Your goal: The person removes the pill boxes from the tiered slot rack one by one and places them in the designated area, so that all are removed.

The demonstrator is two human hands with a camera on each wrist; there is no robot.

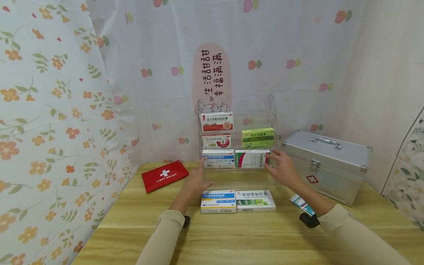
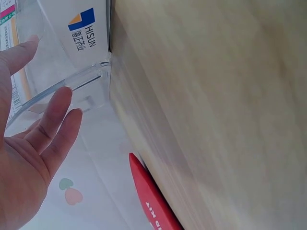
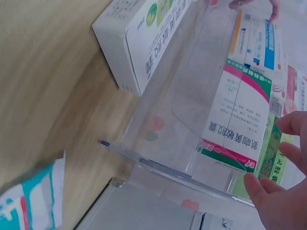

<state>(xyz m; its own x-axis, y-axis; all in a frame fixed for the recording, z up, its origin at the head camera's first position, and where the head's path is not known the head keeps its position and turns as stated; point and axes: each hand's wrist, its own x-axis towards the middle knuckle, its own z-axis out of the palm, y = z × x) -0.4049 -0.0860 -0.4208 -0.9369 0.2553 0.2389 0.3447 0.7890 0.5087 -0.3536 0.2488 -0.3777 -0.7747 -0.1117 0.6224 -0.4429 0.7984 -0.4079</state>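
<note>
A clear tiered rack (image 1: 256,177) holds medicine boxes. My left hand (image 1: 195,180) is at the rack's left edge beside a blue and white medicine box (image 1: 220,161); in the left wrist view its thumb and fingers are spread around the clear side. At the rack's right end, my right hand (image 1: 284,168) has its fingertips by the end of a white medicine box with a green and magenta band (image 3: 237,115). Those fingers are spread apart in the right wrist view. Another blue and white box (image 1: 218,202) and a white and green box (image 1: 255,200) stand in front, low on the table.
Higher tiers carry two red and white boxes (image 1: 216,122) and a green box (image 1: 257,138). A red first aid pouch (image 1: 165,176) lies to the left. On the right stand a silver case (image 1: 328,165) and a teal and white packet (image 1: 302,204).
</note>
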